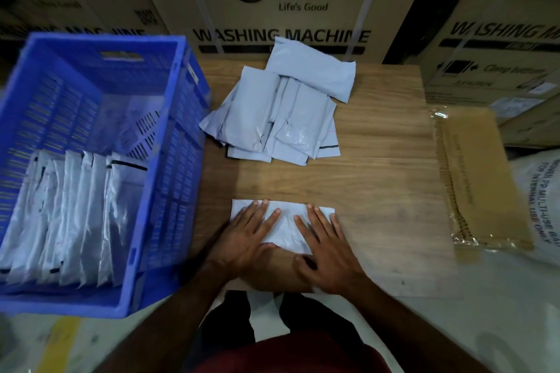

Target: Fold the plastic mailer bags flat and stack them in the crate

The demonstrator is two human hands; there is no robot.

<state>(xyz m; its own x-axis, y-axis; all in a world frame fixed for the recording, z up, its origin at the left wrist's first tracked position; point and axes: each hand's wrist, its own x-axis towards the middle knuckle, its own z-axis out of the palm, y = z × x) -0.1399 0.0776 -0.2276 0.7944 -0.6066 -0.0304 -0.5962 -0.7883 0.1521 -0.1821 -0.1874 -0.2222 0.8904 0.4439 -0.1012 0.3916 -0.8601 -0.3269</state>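
So the big thing here is the blue crate, and I'll place everything else off it. It sits at the left end of the counter, and a row of folded bags already stands on edge in its near half; the far half looks bare from this angle. Right of the crate's far corner is the loose pile of mailer bags yet to be done, fanned out and overlapping. Further right again, at the counter's other edge, there's a wrapped bundle of brown envelopes, not part of this job as far as I can tell.

The bag being worked, the current mailer, lies just right of the crate's near corner, close to the counter's front edge. Both hands are spread flat on it, palms down and fingers straight, holding nothing: left hand on the side toward the crate, right hand on the side away from it.

My take on doing this step well: push the air out before creasing. Sweep both palms outward from the middle so no bubble gets trapped, then run the fingers along the fold line so it stays down. Line the edges up, or the fold will spring open and it won't stand neatly beside the others in the crate.
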